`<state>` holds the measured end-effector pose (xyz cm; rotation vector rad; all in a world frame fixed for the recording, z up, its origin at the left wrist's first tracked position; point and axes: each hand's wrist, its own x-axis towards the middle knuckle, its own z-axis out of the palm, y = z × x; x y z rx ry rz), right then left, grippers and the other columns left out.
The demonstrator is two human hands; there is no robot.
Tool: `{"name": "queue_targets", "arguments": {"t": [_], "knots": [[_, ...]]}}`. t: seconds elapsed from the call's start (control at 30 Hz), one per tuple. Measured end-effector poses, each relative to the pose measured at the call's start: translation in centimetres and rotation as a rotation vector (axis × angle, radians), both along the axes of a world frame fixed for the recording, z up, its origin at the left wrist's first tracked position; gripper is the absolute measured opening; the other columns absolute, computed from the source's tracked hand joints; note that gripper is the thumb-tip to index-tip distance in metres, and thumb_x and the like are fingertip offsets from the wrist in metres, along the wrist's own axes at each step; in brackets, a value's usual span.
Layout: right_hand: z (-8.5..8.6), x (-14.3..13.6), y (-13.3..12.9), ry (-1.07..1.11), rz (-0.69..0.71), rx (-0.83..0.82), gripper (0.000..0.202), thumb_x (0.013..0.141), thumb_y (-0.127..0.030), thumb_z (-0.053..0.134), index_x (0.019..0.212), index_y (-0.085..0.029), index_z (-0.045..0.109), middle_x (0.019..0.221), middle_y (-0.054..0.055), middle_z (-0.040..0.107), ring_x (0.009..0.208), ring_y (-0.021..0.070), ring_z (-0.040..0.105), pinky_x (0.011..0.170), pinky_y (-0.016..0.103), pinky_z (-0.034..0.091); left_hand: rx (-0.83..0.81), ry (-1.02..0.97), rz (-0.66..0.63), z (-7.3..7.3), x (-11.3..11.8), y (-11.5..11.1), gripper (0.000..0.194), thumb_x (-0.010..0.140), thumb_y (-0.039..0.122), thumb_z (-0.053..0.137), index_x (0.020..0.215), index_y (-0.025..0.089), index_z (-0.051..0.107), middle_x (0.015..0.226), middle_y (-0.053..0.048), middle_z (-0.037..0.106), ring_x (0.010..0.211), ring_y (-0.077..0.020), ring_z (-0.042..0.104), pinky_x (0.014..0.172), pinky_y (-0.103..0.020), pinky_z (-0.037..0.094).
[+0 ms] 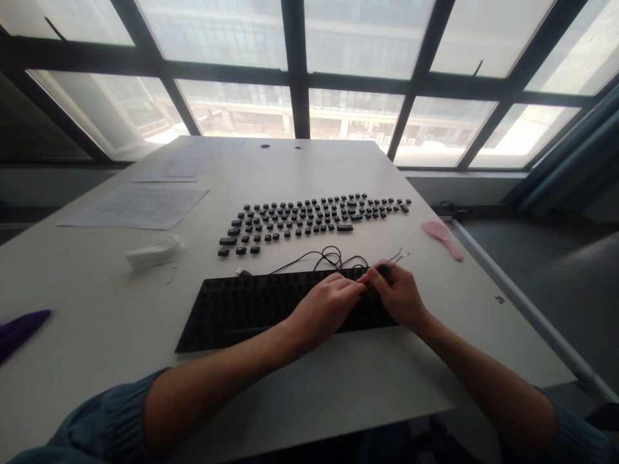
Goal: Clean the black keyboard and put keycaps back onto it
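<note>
Pinching a wire tool (383,270) with my right hand (399,293) over the black keyboard (261,303), I curl my left hand (325,304) beside it, holding what I can't tell, and loose keys (308,231) sit in rows, maybe to keep order.

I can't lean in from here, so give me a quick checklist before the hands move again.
1. Wire tool held: ok, in the right hand.
2. Tool's prongs aimed at the keyboard: not ok, they stick out away from it.
3. Left hand free: cannot tell, its fingertips are close against the right hand's and may hide something.
4. Plug disconnected: ok, it lies loose behind the keyboard.
5. Loose keycaps out of the way: ok, in rows beyond the keyboard.
6. Cable touching neither hand: cannot tell, its loops pass near the fingers.
</note>
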<state>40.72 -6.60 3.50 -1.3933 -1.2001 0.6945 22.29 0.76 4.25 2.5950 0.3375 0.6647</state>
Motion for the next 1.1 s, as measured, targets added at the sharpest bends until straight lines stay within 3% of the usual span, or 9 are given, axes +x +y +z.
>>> {"name": "queue_targets", "arguments": {"t": [0.13,0.27,0.4,0.5,0.6,0.77,0.93,1.03,1.1], "knots": [[-0.3,0.0,0.0,0.011,-0.013,-0.023,0.032,0.086,-0.051,0.072,0.083,-0.02,0.067,0.074,0.003,0.073,0.067,0.0187,0.069,0.063,0.028,0.058,0.144,0.049,0.052,0.2,0.0,-0.3,0.031,0.101,0.01,0.047,0.128,0.017,0.06,0.116,-0.012,0.067,0.106,-0.0224,0.064,0.094,-0.038,0.057],[-0.4,-0.4,-0.3,-0.031,-0.052,-0.001,0.029,0.084,-0.047,0.075,0.084,-0.02,0.067,0.069,0.001,0.069,0.062,0.0174,0.066,0.057,0.026,0.055,0.166,0.136,0.081,0.9,0.1,-1.1,0.023,0.1,0.008,0.045,0.115,0.014,0.061,0.104,-0.009,0.063,0.095,-0.0208,0.062,0.09,-0.036,0.057],[-0.1,-0.7,-0.5,-0.143,-0.077,0.028,0.026,0.086,-0.044,0.072,0.08,-0.019,0.068,0.064,0.0,0.066,0.057,0.015,0.061,0.053,0.024,0.051,0.068,0.106,0.052,1.0,0.1,-1.2,0.026,0.099,0.005,0.042,0.114,0.016,0.06,0.107,-0.008,0.06,0.097,-0.019,0.062,0.092,-0.033,0.056],[0.0,-0.5,-0.4,-0.181,-0.055,0.015,0.026,0.09,-0.043,0.068,0.08,-0.019,0.069,0.064,0.001,0.067,0.058,0.0156,0.062,0.055,0.025,0.051,-0.087,0.02,0.039,0.5,0.4,-0.7,0.025,0.096,0.005,0.049,0.111,0.018,0.064,0.112,-0.007,0.061,0.098,-0.0172,0.064,0.091,-0.031,0.056],[0.0,-0.3,-0.4,-0.187,-0.019,0.026,0.027,0.093,-0.043,0.065,0.082,-0.019,0.069,0.067,0.002,0.07,0.06,0.0165,0.064,0.058,0.027,0.053,-0.242,-0.056,0.064,0.3,0.8,-0.3,0.022,0.09,0.004,0.057,0.101,0.019,0.068,0.104,-0.005,0.063,0.093,-0.0166,0.065,0.087,-0.03,0.057],[0.5,-0.2,-0.3,-0.032,-0.01,0.015,0.031,0.093,-0.048,0.066,0.081,-0.02,0.068,0.067,0.003,0.072,0.06,0.0182,0.069,0.06,0.029,0.057,-0.318,-0.111,0.093,1.7,0.5,0.1,0.017,0.086,0.005,0.064,0.096,0.019,0.068,0.096,-0.003,0.067,0.088,-0.0163,0.065,0.082,-0.029,0.056],[1.4,1.4,0.6,0.138,-0.176,0.114,0.038,0.09,-0.052,0.068,0.076,-0.017,0.066,0.068,0.005,0.072,0.055,0.0176,0.07,0.055,0.028,0.059,-0.245,-0.104,0.242,5.4,0.9,4.0,0.01,0.083,0.016,0.072,0.093,0.019,0.072,0.092,-0.002,0.073,0.084,-0.0175,0.067,0.077,-0.029,0.055],[1.5,3.0,1.5,0.219,-0.296,0.18,0.038,0.089,-0.052,0.07,0.076,-0.016,0.064,0.067,0.004,0.071,0.051,0.0168,0.069,0.05,0.026,0.058,-0.182,-0.064,0.304,6.8,3.6,8.3,0.019,0.081,0.023,0.077,0.1,0.018,0.076,0.09,-0.003,0.076,0.08,-0.0166,0.068,0.079,-0.03,0.054],[1.3,4.2,2.1,0.227,-0.347,0.212,0.039,0.088,-0.052,0.07,0.076,-0.015,0.063,0.066,0.004,0.071,0.05,0.0162,0.068,0.048,0.026,0.057,-0.14,-0.008,0.317,6.7,6.4,11.1,0.025,0.082,0.025,0.076,0.106,0.018,0.077,0.09,-0.004,0.078,0.08,-0.0167,0.068,0.08,-0.031,0.054]]}}
